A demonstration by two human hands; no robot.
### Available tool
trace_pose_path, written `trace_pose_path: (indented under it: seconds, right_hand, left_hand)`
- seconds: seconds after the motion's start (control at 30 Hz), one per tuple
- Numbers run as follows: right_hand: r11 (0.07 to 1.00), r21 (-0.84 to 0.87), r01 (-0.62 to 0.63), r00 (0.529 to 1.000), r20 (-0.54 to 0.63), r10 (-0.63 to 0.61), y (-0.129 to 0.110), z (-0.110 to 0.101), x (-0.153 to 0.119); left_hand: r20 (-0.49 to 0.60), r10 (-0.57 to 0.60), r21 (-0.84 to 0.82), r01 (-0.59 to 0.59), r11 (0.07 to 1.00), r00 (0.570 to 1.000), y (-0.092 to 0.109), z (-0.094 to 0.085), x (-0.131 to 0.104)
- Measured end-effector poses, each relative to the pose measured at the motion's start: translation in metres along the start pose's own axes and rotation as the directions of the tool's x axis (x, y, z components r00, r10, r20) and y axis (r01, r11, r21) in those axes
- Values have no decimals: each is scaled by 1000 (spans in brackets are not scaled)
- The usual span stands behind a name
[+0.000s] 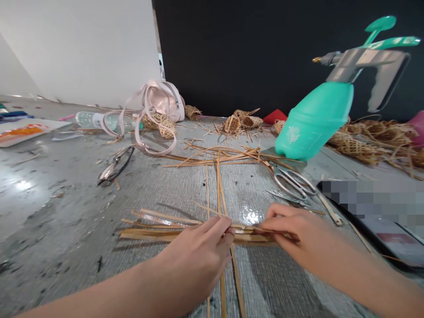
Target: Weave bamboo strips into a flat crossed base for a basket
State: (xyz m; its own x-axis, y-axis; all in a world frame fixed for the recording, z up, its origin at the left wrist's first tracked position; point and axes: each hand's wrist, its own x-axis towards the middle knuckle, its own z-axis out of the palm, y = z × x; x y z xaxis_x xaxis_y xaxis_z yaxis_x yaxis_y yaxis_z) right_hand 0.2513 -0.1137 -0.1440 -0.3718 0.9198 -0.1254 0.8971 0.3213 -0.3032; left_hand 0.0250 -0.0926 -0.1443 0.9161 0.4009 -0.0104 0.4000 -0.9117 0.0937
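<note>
Several flat bamboo strips (150, 232) lie side by side across the grey tabletop, crossing a few lengthwise strips (222, 287). My left hand (205, 247) rests over the crossing with its fingers closed on the strips; its fingertips partly hide them. At the right ends of the crosswise strips, my right hand (291, 227) pinches one thin strip between thumb and fingers. Beyond both hands, a loose bundle of more strips (212, 157) lies across the far ends of the lengthwise ones.
A green spray bottle (314, 115) stands tilted in view at right. Scissors (293, 183) and a phone (374, 225) lie nearer. Eyeglasses (115, 165), a pink bag (162, 101), a plastic bottle (96, 120) and a white tray (56, 124) are left. Small woven baskets (232, 125) sit behind.
</note>
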Motion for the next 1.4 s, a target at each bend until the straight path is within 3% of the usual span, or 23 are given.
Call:
trace_pose_path:
  seconds: [0.13,0.23,0.33,0.4,0.7,0.9,1.17,1.4]
  right_hand:
    - [1000,-2,0,1000,-16,0,-7,2,-2]
    - [1000,15,-6,999,-40,6,-12,5,-1]
    - [999,-42,-17,994,-112,12,-14,8,0]
    - [994,-102,-31,988,-157,14,-13,10,1]
    - [978,-202,59,989,-123,-85,-3,2,9]
    - [855,-491,166,968,-86,-237,0,-1,18]
    - [688,-648,327,898,-13,-439,-1,-4,22]
    - [679,-695,237,882,-139,-450,-12,-13,13]
  left_hand:
    - [23,18,69,-20,997,1000,1,-6,0]
    - [-30,16,183,-11,983,999,3,-6,-3]
    - [-82,110,257,-86,963,991,1,-2,-7]
    - [-84,169,256,-142,956,982,-2,1,-9]
    - [-152,148,230,-111,967,977,-7,11,-12]
    - [-165,115,236,-74,969,979,-5,11,-13]
    - [-122,79,135,-62,989,989,-7,2,-12]
    - [-209,110,166,-75,983,972,-8,5,-9]
